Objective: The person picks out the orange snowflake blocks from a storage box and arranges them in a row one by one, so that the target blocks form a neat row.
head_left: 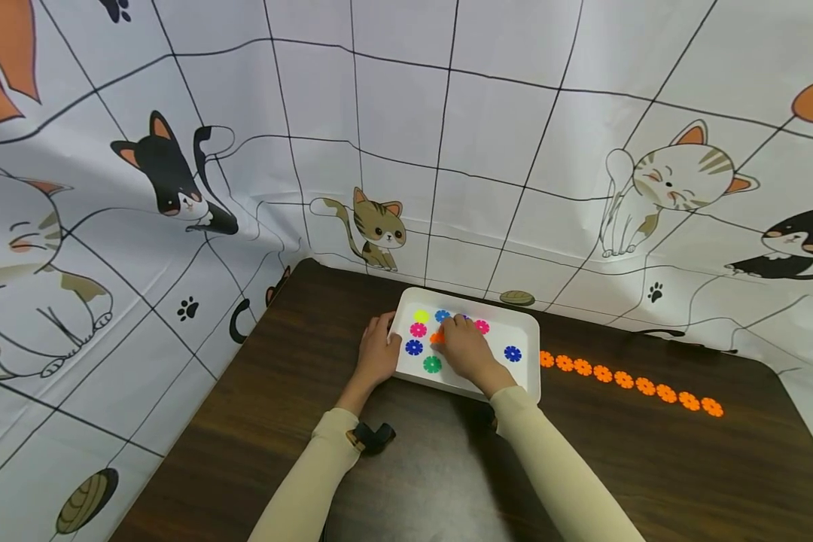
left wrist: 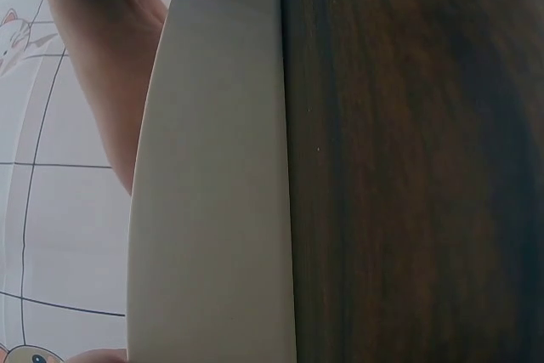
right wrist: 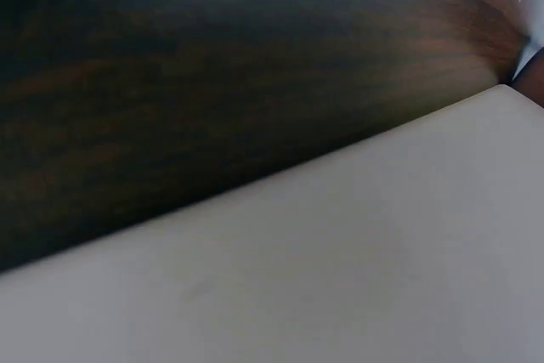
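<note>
A shallow white tray (head_left: pixel 470 391) holds flower-shaped plastic discs. My left hand (head_left: pixel 378 350) grips its left rim, thumb at the edge; the left wrist view shows part of that hand (left wrist: pixel 106 65) beside the tray's wall (left wrist: pixel 212 167). Over the middle of the tray, my right hand (head_left: pixel 470 348) has its fingers curled down, thumb and forefinger pinching an orange disc (head_left: pixel 436 338). Around it lie a yellow disc (head_left: pixel 421 317), a green disc (head_left: pixel 432 364), pink discs (head_left: pixel 418 330) and blue discs (head_left: pixel 414 347). The right hand partly covers some discs.
A row of several orange discs (head_left: pixel 623 379) runs rightward from the tray across the dark wooden table (head_left: pixel 257 444). Behind and left of the table hangs a white cat-print sheet (head_left: pixel 488 135). The right wrist view shows mostly tray wall (right wrist: pixel 340 278) and table.
</note>
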`<state>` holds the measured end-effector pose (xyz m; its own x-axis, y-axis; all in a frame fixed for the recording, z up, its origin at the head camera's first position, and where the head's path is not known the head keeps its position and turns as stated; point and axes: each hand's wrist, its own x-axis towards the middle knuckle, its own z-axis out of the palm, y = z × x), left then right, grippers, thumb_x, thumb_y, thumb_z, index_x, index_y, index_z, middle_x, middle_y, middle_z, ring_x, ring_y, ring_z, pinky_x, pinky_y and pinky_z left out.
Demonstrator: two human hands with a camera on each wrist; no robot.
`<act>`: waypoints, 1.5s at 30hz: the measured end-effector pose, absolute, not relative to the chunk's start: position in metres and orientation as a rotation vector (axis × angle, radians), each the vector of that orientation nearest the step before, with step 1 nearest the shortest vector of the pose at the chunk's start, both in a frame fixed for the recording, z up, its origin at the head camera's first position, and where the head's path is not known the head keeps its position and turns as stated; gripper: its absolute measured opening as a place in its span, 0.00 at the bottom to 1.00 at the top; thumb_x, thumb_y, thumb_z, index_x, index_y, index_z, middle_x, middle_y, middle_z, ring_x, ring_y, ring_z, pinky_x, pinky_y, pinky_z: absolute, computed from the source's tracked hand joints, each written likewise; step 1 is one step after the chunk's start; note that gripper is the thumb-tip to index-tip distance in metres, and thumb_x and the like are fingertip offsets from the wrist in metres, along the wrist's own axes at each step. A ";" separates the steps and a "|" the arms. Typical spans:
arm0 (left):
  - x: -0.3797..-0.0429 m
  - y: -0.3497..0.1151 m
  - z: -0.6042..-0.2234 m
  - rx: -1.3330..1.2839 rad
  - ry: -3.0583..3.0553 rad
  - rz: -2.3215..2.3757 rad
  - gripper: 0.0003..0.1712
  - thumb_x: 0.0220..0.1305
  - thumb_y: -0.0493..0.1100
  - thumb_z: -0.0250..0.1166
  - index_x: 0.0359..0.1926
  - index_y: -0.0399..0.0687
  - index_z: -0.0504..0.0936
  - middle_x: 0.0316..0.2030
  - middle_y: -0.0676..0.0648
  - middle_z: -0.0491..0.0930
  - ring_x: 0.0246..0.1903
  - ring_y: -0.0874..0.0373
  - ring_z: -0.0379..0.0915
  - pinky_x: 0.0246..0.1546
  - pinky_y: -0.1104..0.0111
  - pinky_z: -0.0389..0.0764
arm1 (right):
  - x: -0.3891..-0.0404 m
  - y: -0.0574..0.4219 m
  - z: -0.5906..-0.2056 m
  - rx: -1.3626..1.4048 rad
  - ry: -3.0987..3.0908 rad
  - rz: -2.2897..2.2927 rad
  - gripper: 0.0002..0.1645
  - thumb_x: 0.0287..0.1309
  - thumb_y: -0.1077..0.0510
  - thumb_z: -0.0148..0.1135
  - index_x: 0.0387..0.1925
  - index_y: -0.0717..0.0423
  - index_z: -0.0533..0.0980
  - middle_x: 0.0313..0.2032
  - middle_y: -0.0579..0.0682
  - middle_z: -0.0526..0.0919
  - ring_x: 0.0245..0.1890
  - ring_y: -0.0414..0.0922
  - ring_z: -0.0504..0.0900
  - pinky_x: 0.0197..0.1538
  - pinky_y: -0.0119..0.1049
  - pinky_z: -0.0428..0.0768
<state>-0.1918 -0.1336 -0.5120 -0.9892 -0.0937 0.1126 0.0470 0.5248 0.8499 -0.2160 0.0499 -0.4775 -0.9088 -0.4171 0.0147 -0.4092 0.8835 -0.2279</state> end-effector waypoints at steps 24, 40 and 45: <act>-0.192 -0.131 -0.513 0.061 -2.623 -1.480 0.27 0.72 0.36 0.50 0.70 0.38 0.69 0.62 0.33 0.72 0.61 0.39 0.68 0.67 0.44 0.66 | -0.199 0.077 -0.458 -0.719 3.015 -0.429 0.24 0.66 0.55 0.65 0.60 0.61 0.76 0.53 0.60 0.81 0.51 0.55 0.76 0.60 0.52 0.78; -0.192 -0.131 -0.515 0.078 -2.624 -1.483 0.27 0.72 0.38 0.50 0.70 0.40 0.69 0.62 0.34 0.72 0.62 0.39 0.67 0.68 0.46 0.66 | -0.187 0.111 -0.451 -0.690 3.071 -0.492 0.25 0.64 0.57 0.67 0.60 0.60 0.77 0.51 0.59 0.81 0.49 0.55 0.77 0.55 0.51 0.79; -0.191 -0.133 -0.513 0.068 -2.623 -1.478 0.27 0.71 0.37 0.50 0.70 0.39 0.69 0.62 0.33 0.72 0.62 0.39 0.67 0.68 0.44 0.65 | -0.184 0.125 -0.452 -0.682 3.110 -0.489 0.24 0.64 0.55 0.67 0.60 0.60 0.78 0.50 0.58 0.81 0.47 0.55 0.77 0.53 0.51 0.79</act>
